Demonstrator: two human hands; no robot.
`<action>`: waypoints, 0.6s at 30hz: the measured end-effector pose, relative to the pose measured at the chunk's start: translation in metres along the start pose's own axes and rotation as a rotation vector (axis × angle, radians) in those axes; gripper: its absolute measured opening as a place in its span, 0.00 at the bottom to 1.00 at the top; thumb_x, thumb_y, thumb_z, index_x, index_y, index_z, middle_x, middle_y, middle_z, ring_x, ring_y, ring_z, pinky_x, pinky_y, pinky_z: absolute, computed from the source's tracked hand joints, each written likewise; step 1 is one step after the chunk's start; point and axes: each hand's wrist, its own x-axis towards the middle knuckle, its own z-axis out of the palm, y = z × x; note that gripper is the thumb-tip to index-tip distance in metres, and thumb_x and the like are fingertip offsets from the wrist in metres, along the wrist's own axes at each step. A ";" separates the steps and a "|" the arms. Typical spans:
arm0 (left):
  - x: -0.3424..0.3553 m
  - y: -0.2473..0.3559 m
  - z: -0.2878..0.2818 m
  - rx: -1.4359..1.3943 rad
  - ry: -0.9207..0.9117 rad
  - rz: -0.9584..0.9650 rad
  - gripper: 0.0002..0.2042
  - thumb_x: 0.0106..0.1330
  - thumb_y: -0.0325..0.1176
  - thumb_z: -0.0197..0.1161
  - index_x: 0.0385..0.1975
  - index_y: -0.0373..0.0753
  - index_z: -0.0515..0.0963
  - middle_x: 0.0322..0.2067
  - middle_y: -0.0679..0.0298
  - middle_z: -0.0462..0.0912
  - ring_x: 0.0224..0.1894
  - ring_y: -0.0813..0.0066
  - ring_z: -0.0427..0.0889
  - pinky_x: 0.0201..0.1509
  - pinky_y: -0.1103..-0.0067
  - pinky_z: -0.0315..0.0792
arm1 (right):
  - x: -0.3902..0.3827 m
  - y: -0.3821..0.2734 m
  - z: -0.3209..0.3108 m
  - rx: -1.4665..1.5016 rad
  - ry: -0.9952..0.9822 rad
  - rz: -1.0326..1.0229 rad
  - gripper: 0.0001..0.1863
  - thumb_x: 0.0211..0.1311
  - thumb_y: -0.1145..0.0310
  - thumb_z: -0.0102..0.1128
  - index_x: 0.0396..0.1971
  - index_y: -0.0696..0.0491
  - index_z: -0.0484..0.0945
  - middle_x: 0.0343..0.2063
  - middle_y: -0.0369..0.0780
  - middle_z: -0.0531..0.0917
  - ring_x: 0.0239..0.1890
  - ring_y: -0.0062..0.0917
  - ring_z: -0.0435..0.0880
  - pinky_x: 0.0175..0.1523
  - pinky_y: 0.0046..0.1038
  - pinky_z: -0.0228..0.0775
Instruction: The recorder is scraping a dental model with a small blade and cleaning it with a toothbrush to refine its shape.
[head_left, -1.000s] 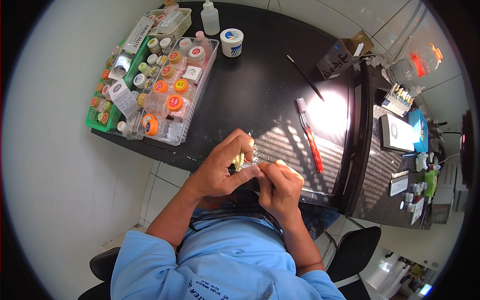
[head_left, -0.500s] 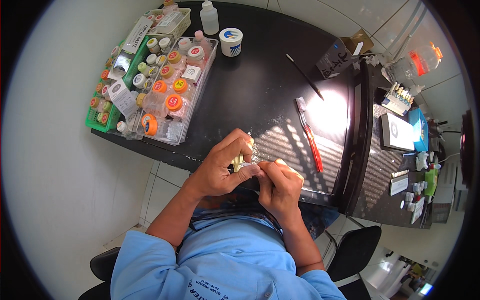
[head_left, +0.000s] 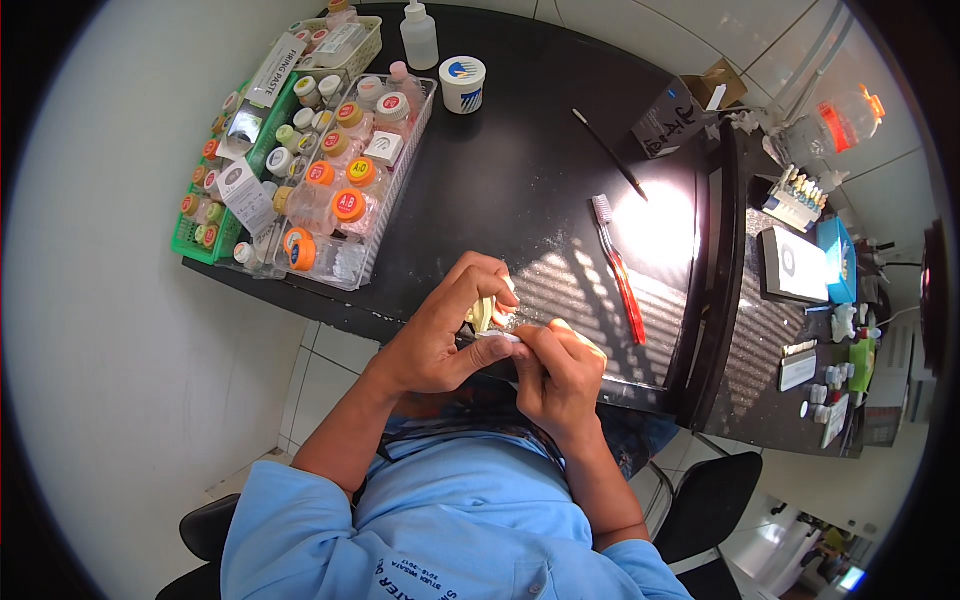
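My left hand (head_left: 430, 322) is curled round a small pale yellow block, apparently a plaster dental cast (head_left: 484, 312). Its fingers arch over the far side, and the thumb presses in from the near side. At that thumb's tip lies a thin whitish piece (head_left: 500, 337); its kind is too small to tell. My right hand (head_left: 562, 375) is closed in a pinch right beside it, with thumb and forefinger meeting the whitish piece. What the right fingertips grip is mostly hidden. Both hands are just above the near edge of the black table (head_left: 500, 180).
Baskets of capped jars stand left, including a clear basket (head_left: 372, 262) and a green basket (head_left: 190, 250). Behind are a white tub (head_left: 462, 88) and a squeeze bottle (head_left: 420, 40). A red toothbrush (head_left: 622, 280) and a thin brush (head_left: 612, 155) lie right, before a dark box (head_left: 668, 125).
The fingers of my left hand have shifted on the cast, and more of it shows between them. The whitish piece is also more visible. My right hand has barely moved.
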 end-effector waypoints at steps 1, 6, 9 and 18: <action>0.000 0.000 0.000 -0.016 0.000 -0.002 0.26 0.71 0.50 0.77 0.56 0.37 0.77 0.52 0.53 0.76 0.59 0.59 0.77 0.64 0.67 0.73 | 0.000 0.000 0.000 0.000 0.000 0.000 0.06 0.67 0.67 0.76 0.38 0.51 0.88 0.20 0.37 0.75 0.19 0.30 0.75 0.27 0.34 0.66; 0.000 -0.001 -0.002 -0.061 -0.024 -0.014 0.26 0.73 0.53 0.75 0.58 0.38 0.79 0.57 0.52 0.75 0.60 0.60 0.78 0.66 0.67 0.72 | 0.001 0.001 -0.001 0.059 0.015 0.055 0.05 0.69 0.69 0.75 0.38 0.53 0.87 0.20 0.39 0.78 0.20 0.32 0.77 0.28 0.34 0.68; 0.001 -0.003 -0.002 -0.106 -0.050 -0.046 0.28 0.74 0.54 0.74 0.60 0.38 0.77 0.58 0.52 0.75 0.60 0.62 0.78 0.67 0.68 0.72 | 0.002 0.001 -0.003 0.095 0.004 0.062 0.05 0.70 0.69 0.74 0.38 0.54 0.87 0.20 0.40 0.78 0.20 0.32 0.77 0.28 0.34 0.68; -0.005 -0.012 0.003 -0.224 -0.043 -0.054 0.25 0.78 0.49 0.71 0.62 0.40 0.72 0.60 0.53 0.71 0.62 0.65 0.75 0.69 0.68 0.70 | 0.009 0.009 -0.010 0.087 0.035 0.039 0.05 0.68 0.69 0.76 0.38 0.53 0.88 0.19 0.40 0.78 0.18 0.32 0.77 0.28 0.34 0.69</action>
